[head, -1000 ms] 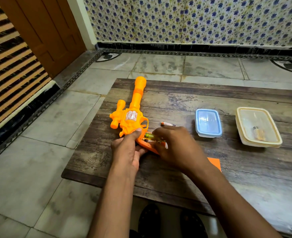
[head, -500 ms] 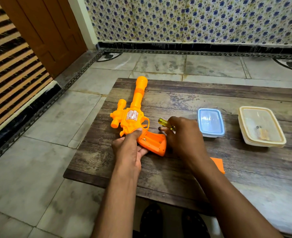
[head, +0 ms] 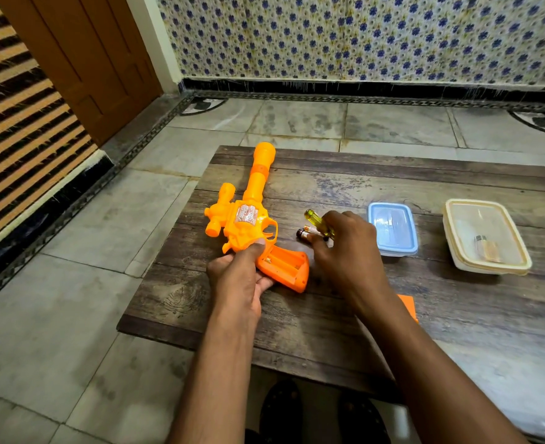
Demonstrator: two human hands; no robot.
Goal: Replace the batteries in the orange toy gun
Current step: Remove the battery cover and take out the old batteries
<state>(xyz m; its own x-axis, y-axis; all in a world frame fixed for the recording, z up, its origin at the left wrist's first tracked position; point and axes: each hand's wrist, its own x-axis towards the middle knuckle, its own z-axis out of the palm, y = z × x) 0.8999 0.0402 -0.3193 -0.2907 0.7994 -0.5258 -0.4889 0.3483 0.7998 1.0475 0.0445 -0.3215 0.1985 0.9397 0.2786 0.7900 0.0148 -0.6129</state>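
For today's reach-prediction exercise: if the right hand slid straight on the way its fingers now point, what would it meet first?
The right hand grips a screwdriver, fingers pointing left at two batteries lying on the table. It would probably meet those batteries first, then the toy gun; depth is unclear.

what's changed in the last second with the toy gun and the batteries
The right hand moved from the toy gun grip toward the blue tub, carrying the screwdriver; batteries now lie on the table, and the compartment is empty. The left hand still holds the gun.
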